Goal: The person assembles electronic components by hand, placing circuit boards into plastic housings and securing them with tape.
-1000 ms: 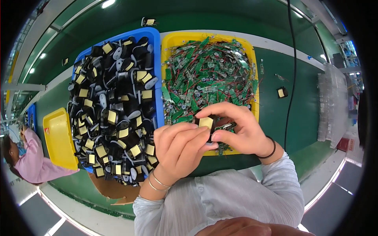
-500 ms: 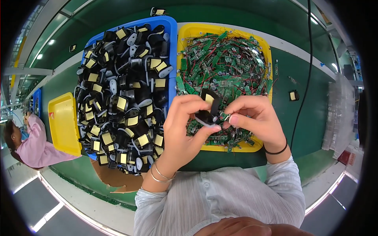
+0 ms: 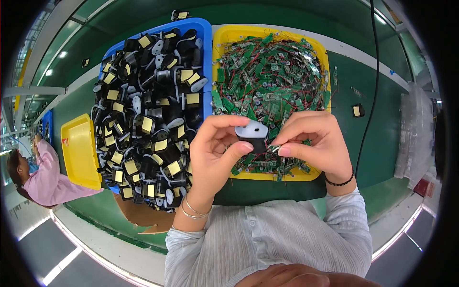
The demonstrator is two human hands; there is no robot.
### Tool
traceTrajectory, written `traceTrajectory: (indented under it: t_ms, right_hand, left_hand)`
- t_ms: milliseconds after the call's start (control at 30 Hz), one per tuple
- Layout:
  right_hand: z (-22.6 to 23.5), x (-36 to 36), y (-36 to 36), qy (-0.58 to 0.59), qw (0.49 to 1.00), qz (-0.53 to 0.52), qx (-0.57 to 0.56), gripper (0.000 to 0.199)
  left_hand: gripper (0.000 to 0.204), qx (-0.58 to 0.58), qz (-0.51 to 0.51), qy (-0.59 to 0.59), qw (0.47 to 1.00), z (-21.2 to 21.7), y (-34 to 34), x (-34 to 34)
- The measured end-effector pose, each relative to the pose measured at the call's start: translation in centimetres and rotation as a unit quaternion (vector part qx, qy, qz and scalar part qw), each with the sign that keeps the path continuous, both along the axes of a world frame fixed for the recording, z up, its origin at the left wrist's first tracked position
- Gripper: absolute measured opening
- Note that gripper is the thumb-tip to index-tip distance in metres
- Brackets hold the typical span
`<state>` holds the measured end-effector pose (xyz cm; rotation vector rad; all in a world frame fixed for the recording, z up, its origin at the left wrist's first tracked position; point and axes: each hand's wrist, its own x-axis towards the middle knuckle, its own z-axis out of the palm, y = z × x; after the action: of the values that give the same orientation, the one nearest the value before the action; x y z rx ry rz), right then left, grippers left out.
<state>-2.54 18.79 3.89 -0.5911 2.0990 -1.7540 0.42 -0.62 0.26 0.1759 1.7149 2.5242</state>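
Between the fingers and thumb of my left hand [image 3: 213, 150] is a black plastic housing [image 3: 252, 143] with a pale grey oval face [image 3: 252, 128] turned upward. My right hand [image 3: 315, 141] pinches a small green circuit board [image 3: 274, 149] close against the housing's right side. A bit of red wire shows between the two parts. Both hands are over the near part of a yellow bin [image 3: 306, 176] heaped with green circuit boards [image 3: 267, 81] and thin red wires. Left of it, a blue bin [image 3: 207, 62] is piled with similar black housings [image 3: 158, 115], many bearing cream pads.
An unfilled-looking yellow tray [image 3: 79, 153] stands at the left, near a person in pink [image 3: 50, 179]. A black cable [image 3: 374, 86] runs down the right side. One loose housing [image 3: 357, 110] lies on the green table, with stacked clear plastic trays [image 3: 413, 136] farther right.
My left hand has turned the housing, so its grey face now points up and the cream pad is out of sight. My right hand keeps its pinch on the circuit board.
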Motion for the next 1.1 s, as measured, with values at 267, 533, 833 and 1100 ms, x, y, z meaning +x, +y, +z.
traceTrajectory:
  t_ms: [267, 533, 833, 1100]
  right_hand:
    - [-0.8, 0.3, -0.6, -0.243, 0.951, -0.019, -0.189, 0.011]
    - [-0.9, 0.4, -0.9, -0.272, 0.939, -0.015, -0.21, 0.011]
    - [-0.6, 0.6, -0.8, -0.25, 0.948, -0.026, -0.194, 0.012]
    - [-0.2, 0.5, -0.4, -0.266, 0.954, 0.001, -0.135, 0.011]
  left_hand:
    - [0.036, 0.153, -0.053, -0.073, 0.984, -1.0, 0.3, 0.0]
    - [0.035, 0.174, -0.053, -0.085, 0.98, -1.2, 0.6, 0.2]
    - [0.038, 0.145, -0.013, -0.027, 0.989, -1.2, 1.4, 0.7]
    - [0.036, -0.003, 0.053, 0.067, 0.996, -1.5, 1.6, 1.3]
